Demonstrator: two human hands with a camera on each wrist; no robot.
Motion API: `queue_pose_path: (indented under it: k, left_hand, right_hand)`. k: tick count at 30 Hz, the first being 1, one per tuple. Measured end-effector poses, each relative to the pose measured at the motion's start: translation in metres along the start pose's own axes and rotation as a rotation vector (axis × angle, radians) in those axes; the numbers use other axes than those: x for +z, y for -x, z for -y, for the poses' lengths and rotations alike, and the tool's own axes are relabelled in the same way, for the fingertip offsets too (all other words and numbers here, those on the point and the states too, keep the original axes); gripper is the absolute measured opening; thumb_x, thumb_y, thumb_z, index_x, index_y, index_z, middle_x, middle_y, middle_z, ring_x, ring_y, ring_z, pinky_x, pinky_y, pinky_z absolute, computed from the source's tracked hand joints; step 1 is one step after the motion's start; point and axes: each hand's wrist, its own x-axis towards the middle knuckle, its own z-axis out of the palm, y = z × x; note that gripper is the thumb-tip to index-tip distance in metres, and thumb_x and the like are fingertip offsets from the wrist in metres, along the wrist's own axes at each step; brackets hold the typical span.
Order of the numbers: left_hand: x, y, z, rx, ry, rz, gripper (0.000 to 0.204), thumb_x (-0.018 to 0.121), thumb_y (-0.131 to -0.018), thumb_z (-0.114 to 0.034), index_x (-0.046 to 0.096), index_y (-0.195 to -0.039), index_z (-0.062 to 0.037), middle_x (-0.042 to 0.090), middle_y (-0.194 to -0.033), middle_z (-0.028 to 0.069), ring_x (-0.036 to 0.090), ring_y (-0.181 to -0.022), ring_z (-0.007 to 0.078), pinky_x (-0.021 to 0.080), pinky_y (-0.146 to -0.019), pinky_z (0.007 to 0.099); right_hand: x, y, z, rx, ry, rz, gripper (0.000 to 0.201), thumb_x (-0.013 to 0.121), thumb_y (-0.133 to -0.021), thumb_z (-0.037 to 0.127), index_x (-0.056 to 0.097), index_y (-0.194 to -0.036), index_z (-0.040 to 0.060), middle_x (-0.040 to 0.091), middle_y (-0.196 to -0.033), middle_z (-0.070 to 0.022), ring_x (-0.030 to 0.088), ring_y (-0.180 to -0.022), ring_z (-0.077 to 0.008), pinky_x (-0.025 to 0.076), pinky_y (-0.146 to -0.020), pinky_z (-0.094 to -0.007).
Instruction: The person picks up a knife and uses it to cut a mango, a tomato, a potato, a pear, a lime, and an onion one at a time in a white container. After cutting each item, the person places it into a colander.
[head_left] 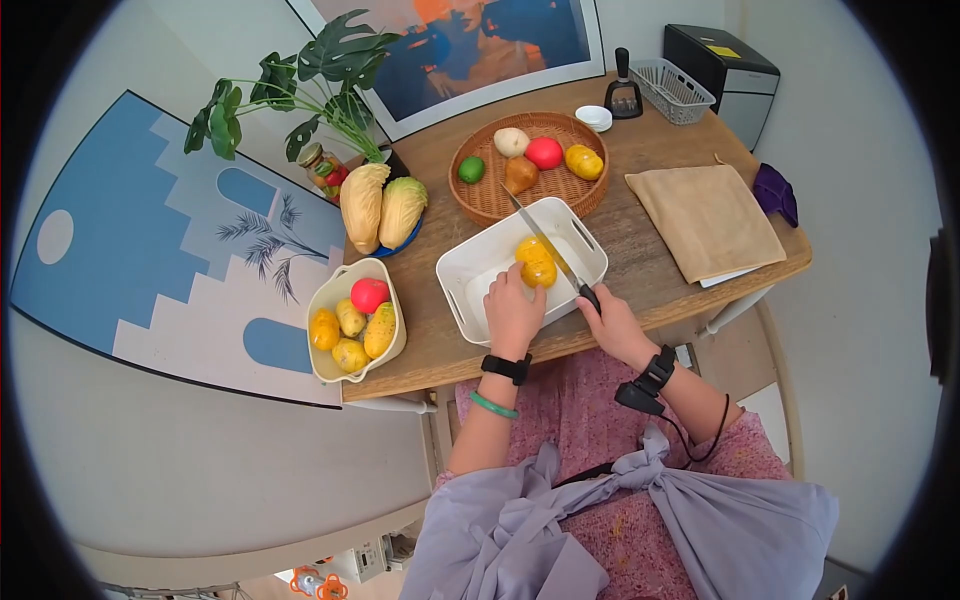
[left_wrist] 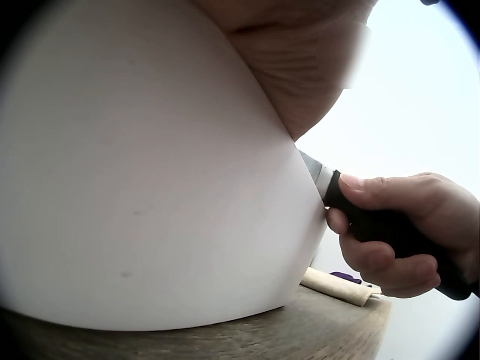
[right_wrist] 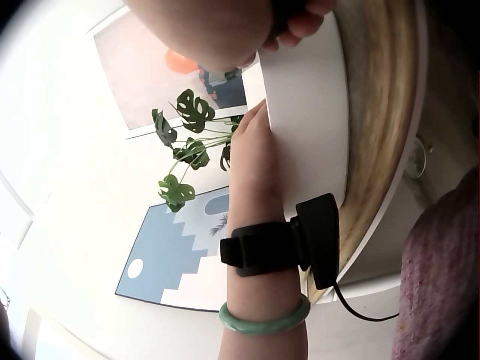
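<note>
My right hand [head_left: 620,328] grips the black handle of a kitchen knife [head_left: 545,241]. Its long blade slants over a white plastic bin [head_left: 455,285], close along the right side of a glossy yellow fruit [head_left: 538,268]. From the near side, my left hand [head_left: 513,308] reaches over the bin's rim and holds the fruit between fingers and thumb. Fingers curl round the knife handle [left_wrist: 397,236] in the left wrist view, where the bin's wall [left_wrist: 150,187] hides most of the blade. That wall also hides the fruit from both wrist views.
Beyond the bin stands a wicker basket [head_left: 467,205] of produce. A cream bin [head_left: 398,345] with several yellow fruits is at left, near napa cabbages [head_left: 403,212] on a blue plate. A folded tan cloth [head_left: 705,222] lies right. The table's front edge [head_left: 440,378] runs close below.
</note>
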Motion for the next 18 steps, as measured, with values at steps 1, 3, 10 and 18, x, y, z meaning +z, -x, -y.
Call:
queue_pose_path:
  k: [1,3,10,18]
  left_hand:
    - [-0.0006,0.0,0.0002,-0.004,-0.001,-0.001,0.046,0.068,-0.078,-0.021,0.057,-0.119,-0.0029,0.063,-0.101,0.0174,0.06,-0.098,0.0345,0.047,-0.082,0.0444]
    - [-0.0008,-0.0003,0.0003,-0.007,-0.006,-0.004,0.046,0.068,-0.078,-0.021,0.057,-0.119,-0.003,0.064,-0.101,0.0173,0.06,-0.098,0.0343,0.047,-0.082,0.0444]
    - [-0.0003,0.0004,-0.0001,-0.009,-0.016,-0.003,0.045,0.068,-0.079,-0.022,0.057,-0.119,-0.003,0.065,-0.101,0.0172,0.061,-0.097,0.0338,0.047,-0.082,0.0439]
    - [0.0006,0.0,0.0001,0.001,-0.014,-0.011,0.044,0.067,-0.08,-0.022,0.057,-0.118,-0.003,0.065,-0.1,0.0168,0.061,-0.096,0.0333,0.047,-0.082,0.0438]
  right_hand:
    - [-0.0001,0.0007,0.0016,0.02,-0.014,-0.006,0.03,0.051,-0.098,0.027,0.047,-0.094,-0.002,0.06,-0.076,-0.0292,0.058,-0.077,-0.0487,0.044,-0.064,-0.052]
    - [-0.0002,0.0,0.0043,0.037,-0.028,-0.009,0.03,0.051,-0.098,0.027,0.047,-0.093,-0.0018,0.06,-0.075,-0.0291,0.058,-0.077,-0.0487,0.044,-0.064,-0.0519]
    - [-0.0004,0.0009,0.0035,0.021,-0.01,0.005,0.03,0.051,-0.098,0.028,0.048,-0.094,-0.0019,0.06,-0.077,-0.0286,0.058,-0.077,-0.0482,0.045,-0.064,-0.0517]
    - [-0.0004,0.0001,0.0042,0.002,-0.024,-0.013,0.03,0.051,-0.098,0.027,0.048,-0.095,-0.0022,0.06,-0.076,-0.029,0.058,-0.077,-0.0484,0.045,-0.065,-0.0515]
